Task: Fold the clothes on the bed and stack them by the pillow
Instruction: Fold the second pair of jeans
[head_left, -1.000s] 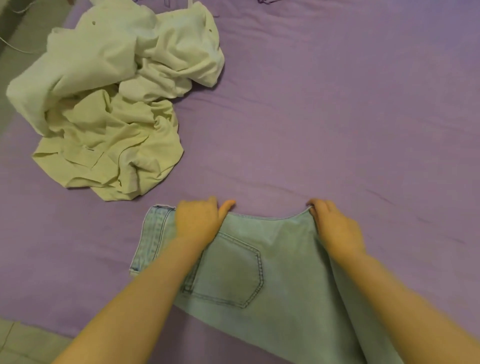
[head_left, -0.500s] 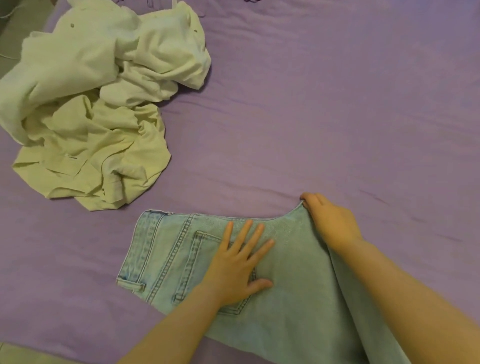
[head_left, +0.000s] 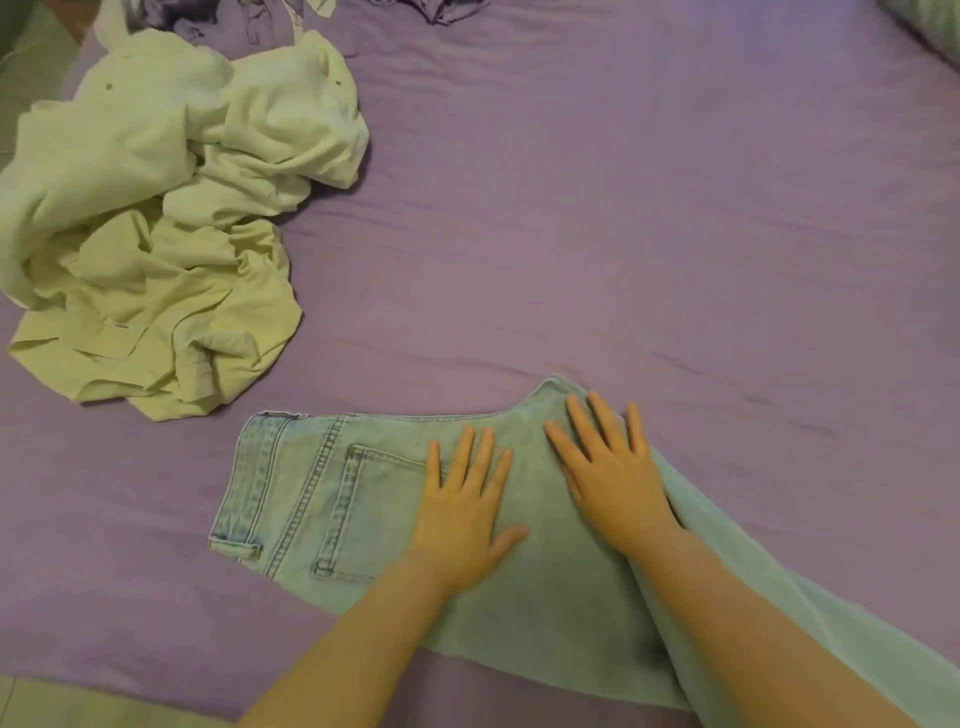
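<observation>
On the light-blue jeans (head_left: 332, 499), spread fingers press flat: the left hand (head_left: 462, 514) lies just beside the back pocket (head_left: 363, 509), the right hand (head_left: 613, 478) near the upper edge of the folded denim, neither gripping anything. Both bare forearms reach in from below the jeans. The jeans lie flat on the purple bedsheet (head_left: 623, 234), waistband to the left, legs trailing off toward the lower right. Well apart, up and left of the jeans, sits a crumpled heap of pale cream clothes (head_left: 156, 218).
</observation>
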